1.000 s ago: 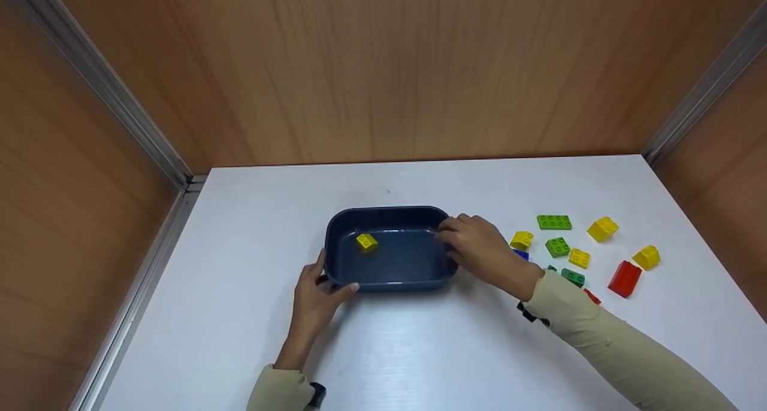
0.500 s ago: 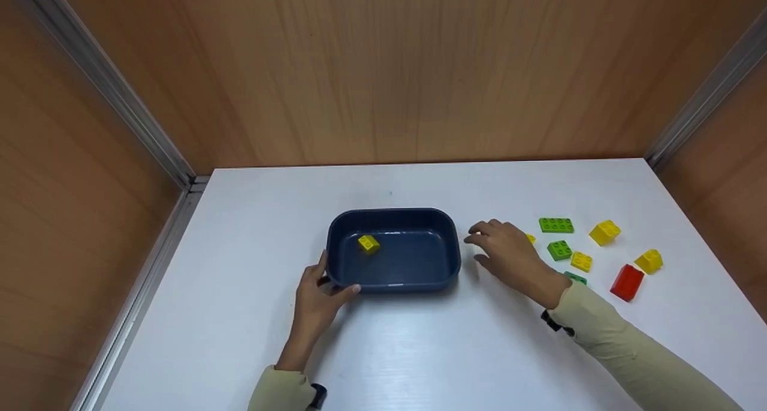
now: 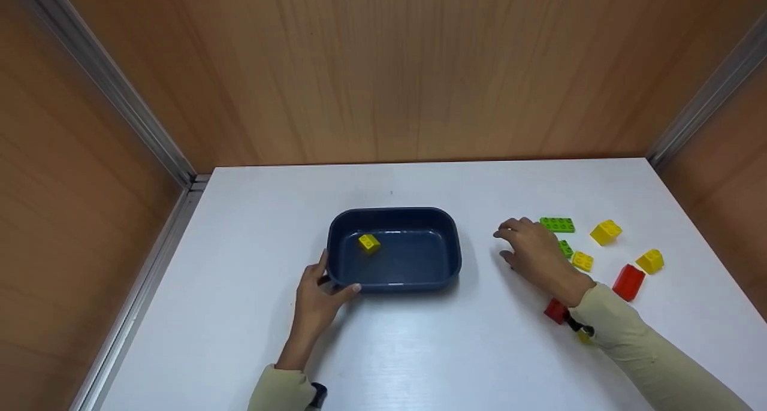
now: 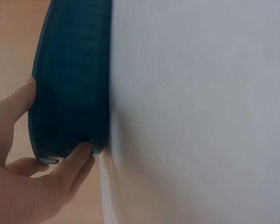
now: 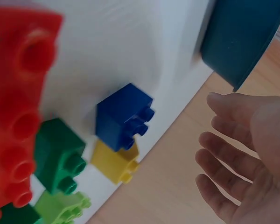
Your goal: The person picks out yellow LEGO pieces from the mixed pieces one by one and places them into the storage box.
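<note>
A dark blue dish (image 3: 413, 264) sits mid-table in the head view, with one yellow toy brick (image 3: 369, 243) inside. My left hand (image 3: 314, 300) holds its near left corner, thumb on one side and fingers on the other. To the right of the dish my right hand (image 3: 536, 252) hovers over the loose bricks, fingers loosely bent and holding nothing. The right wrist view has a blue brick (image 5: 121, 114), a yellow brick (image 5: 113, 161) and a dark green brick (image 5: 58, 154) near that hand; the head view hides some bricks beneath it.
Right of the hand lie a light green brick (image 3: 557, 224), a small yellow brick (image 3: 582, 261), other yellow bricks (image 3: 606, 232) and a long red brick (image 3: 629, 283). Another red brick (image 3: 555, 311) shows by the right wrist. Wooden panels (image 3: 407, 69) enclose the white table (image 3: 269, 219).
My right hand has left the dish's right rim and moved right, over the bricks. The left hand, the dish and the yellow brick in it stay about where they were.
</note>
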The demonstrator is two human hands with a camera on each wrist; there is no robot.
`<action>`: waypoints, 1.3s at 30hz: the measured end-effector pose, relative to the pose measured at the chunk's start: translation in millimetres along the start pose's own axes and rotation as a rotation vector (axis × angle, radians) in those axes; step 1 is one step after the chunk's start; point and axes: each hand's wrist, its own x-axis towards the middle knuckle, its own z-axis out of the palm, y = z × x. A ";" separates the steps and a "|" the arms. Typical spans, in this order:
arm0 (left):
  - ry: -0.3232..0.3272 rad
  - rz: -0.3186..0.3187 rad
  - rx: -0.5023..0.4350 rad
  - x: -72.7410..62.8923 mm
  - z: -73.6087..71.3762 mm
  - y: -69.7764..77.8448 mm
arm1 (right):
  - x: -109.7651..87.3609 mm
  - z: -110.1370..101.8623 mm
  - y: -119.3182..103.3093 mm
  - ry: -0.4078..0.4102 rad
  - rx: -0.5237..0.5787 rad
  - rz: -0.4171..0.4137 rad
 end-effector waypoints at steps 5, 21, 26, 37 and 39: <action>0.002 -0.006 -0.009 -0.5 0.5 -0.9 | -8.4 1.8 10.8 -0.008 0.012 0.025; -0.003 -0.006 0.005 1.0 -1.3 0.2 | -11.9 -1.6 36.5 -0.047 -0.003 0.149; 0.000 -0.017 0.011 0.4 -0.5 0.6 | -12.5 1.2 41.1 -0.064 -0.018 0.169; 0.007 -0.025 -0.011 -0.4 0.4 1.0 | -11.6 4.2 46.2 -0.066 -0.064 0.149; 0.008 -0.025 -0.004 -0.5 0.3 1.0 | -10.7 4.6 46.5 -0.071 -0.065 0.156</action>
